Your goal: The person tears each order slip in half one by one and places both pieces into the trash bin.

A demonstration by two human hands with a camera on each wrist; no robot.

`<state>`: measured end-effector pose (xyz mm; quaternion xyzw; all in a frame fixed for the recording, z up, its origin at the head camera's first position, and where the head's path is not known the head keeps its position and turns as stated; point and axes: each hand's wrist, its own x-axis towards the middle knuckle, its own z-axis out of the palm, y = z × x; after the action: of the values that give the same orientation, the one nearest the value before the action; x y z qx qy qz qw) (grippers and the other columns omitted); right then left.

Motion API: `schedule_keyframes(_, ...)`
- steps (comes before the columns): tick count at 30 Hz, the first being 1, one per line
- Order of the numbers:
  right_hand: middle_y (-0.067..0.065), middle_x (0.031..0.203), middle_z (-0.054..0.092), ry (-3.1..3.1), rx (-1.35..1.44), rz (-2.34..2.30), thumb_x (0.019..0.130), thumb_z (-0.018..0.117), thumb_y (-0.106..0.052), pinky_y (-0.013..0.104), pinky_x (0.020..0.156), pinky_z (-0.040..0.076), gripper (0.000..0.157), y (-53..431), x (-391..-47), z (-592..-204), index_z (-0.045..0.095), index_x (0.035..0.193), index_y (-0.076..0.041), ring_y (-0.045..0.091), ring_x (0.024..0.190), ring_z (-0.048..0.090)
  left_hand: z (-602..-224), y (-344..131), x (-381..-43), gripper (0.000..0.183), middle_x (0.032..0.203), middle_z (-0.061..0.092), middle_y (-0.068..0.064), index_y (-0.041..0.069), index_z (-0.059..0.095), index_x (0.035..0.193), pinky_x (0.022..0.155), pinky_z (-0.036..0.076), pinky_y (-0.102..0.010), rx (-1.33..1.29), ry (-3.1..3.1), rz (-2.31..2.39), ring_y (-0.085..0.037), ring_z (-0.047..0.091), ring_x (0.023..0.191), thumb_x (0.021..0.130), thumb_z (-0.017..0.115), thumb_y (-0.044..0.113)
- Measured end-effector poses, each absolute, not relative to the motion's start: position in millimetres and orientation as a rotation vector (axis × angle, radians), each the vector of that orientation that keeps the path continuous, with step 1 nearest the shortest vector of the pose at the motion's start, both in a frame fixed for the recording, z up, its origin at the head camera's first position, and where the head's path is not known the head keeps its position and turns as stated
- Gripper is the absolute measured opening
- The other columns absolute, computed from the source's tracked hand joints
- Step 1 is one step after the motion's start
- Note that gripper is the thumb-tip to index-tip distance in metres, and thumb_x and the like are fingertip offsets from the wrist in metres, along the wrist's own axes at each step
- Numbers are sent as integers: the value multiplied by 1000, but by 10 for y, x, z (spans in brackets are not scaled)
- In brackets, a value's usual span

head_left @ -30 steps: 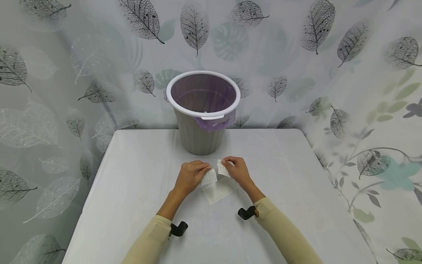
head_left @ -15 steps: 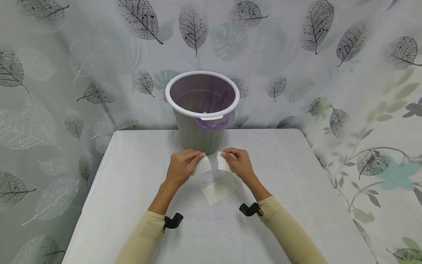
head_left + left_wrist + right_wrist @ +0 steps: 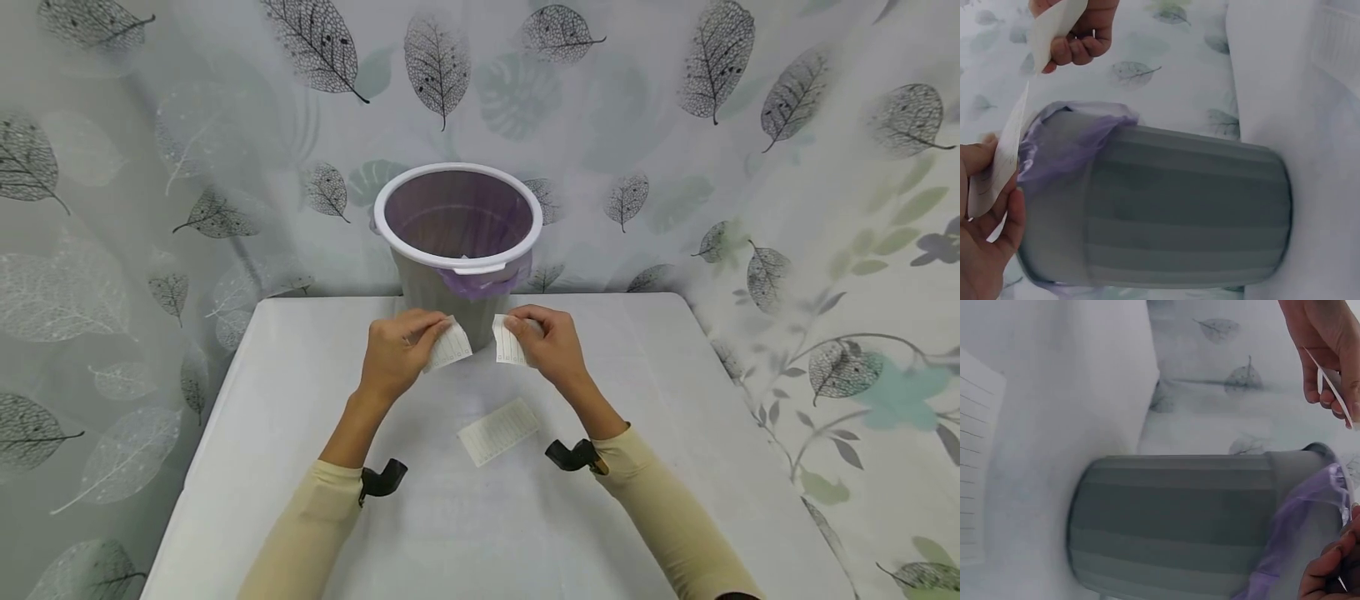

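Observation:
My left hand [image 3: 396, 354] pinches a small printed piece of paper [image 3: 450, 345] between thumb and fingers. A second piece of paper [image 3: 509, 342] is pinched in my right hand [image 3: 551, 346]; a gap separates the two pieces. Both hands are raised in front of the bin. On the table below them lies a larger printed sheet of paper [image 3: 499, 431], flat and untouched. The left wrist view shows the left hand's paper piece [image 3: 1000, 159] edge-on near the purple liner. In the right wrist view, the right hand [image 3: 1329, 562] is partly cut off at the frame's edge.
A grey bin [image 3: 431, 283] with a white rim and a purple bag [image 3: 480, 283] folded over it stands at the back of the white table [image 3: 300, 400]. Behind hangs a leaf-patterned curtain [image 3: 630, 100]. Something white is inside the bin, too small to tell.
Both hands have risen and moved forward toward the bin, drawing apart with one paper piece each. The larger sheet has stayed on the table and is now fully uncovered.

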<state>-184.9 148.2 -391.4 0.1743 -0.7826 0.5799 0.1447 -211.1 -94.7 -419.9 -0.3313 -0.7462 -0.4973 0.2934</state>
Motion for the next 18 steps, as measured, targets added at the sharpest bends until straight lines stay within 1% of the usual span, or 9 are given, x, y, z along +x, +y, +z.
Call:
schedule_keyframes(4, 25, 85, 70, -2203, 534, 1662, 96, 69, 7, 20, 54, 49, 9, 1490, -1895, -3754, 74, 95, 15, 18, 60, 61, -4086, -972, -2142, 4, 87, 77, -11, -3, 81, 94, 67, 59, -36, -884, -1971, -1295, -22, 74, 77, 90, 80, -3)
schedule_keyframes(10, 26, 85, 70, -2154, 556, 1645, 96, 68, 7, 19, 55, 49, 10, 1493, -2034, -3511, 73, 94, 16, 13, 62, 61, -3882, -1033, -2222, 5, 88, 77, -10, -4, 80, 94, 64, 58, -35, -858, -1973, -1242, -21, 73, 74, 91, 80, 1)
schedule_keyframes(14, 26, 87, 71, -2151, 590, 1605, 96, 69, 7, 20, 57, 50, 10, 1458, -2121, -3354, 74, 95, 15, 14, 63, 62, -3737, -1060, -2309, 6, 90, 78, -10, -4, 81, 96, 67, 59, -33, -862, -1970, -1242, -22, 74, 78, 92, 79, 1)
schedule_keyframes(18, 27, 87, 71, -2163, 615, 1552, 96, 69, 8, 20, 58, 49, 10, 1399, -2205, -3223, 74, 96, 16, 16, 64, 62, -3615, -1073, -2419, 8, 92, 78, -12, -5, 80, 97, 70, 60, -36, -855, -1967, -1224, -24, 75, 81, 92, 79, 1)
